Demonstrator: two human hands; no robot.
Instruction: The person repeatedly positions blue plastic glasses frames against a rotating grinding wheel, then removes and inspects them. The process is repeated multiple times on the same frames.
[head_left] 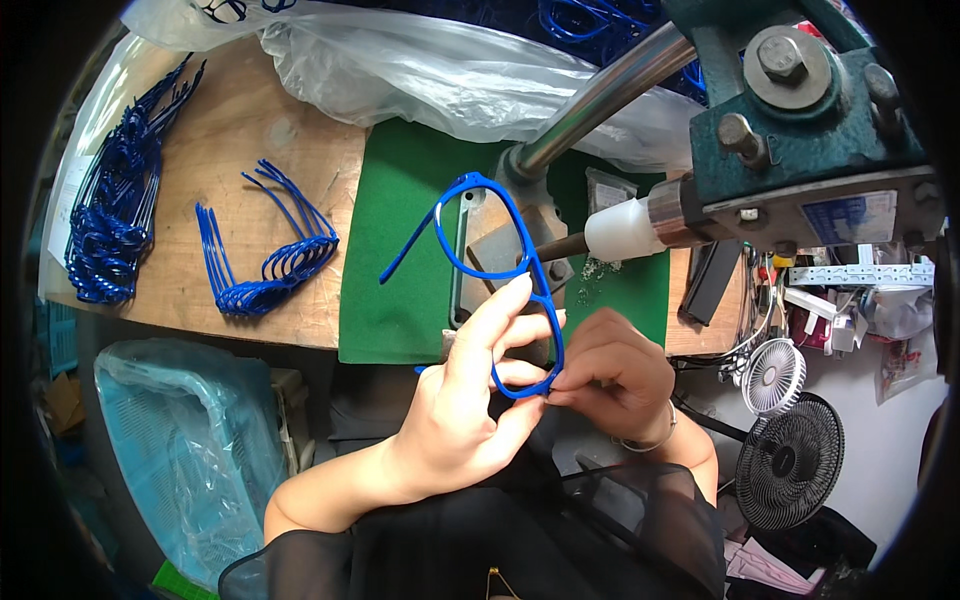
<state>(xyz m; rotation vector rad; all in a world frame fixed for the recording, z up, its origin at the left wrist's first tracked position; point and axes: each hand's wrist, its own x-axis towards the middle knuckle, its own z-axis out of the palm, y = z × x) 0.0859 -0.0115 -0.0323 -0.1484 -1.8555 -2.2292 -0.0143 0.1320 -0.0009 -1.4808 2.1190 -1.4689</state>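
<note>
A blue eyeglass frame (530,250) without lenses is held up on a slant over the green mat, one temple arm pointing out to the left. Its near rim is gripped by my left hand (450,420), with fingers reaching through and around the rim. At the frame's near corner, the fingertips of my right hand (620,375) are pinched together on it; any small part between them is hidden. Just beyond the frame, a machine's metal rod with a white collar (622,232) points toward the bridge; contact cannot be made out.
The green machine head (800,130) overhangs the right side, with a steel post (605,95) behind. Folded blue frames (275,265) and a larger stack (115,210) lie on the wooden table. A plastic-lined blue basket (190,440) stands lower left; fans (790,460) stand right.
</note>
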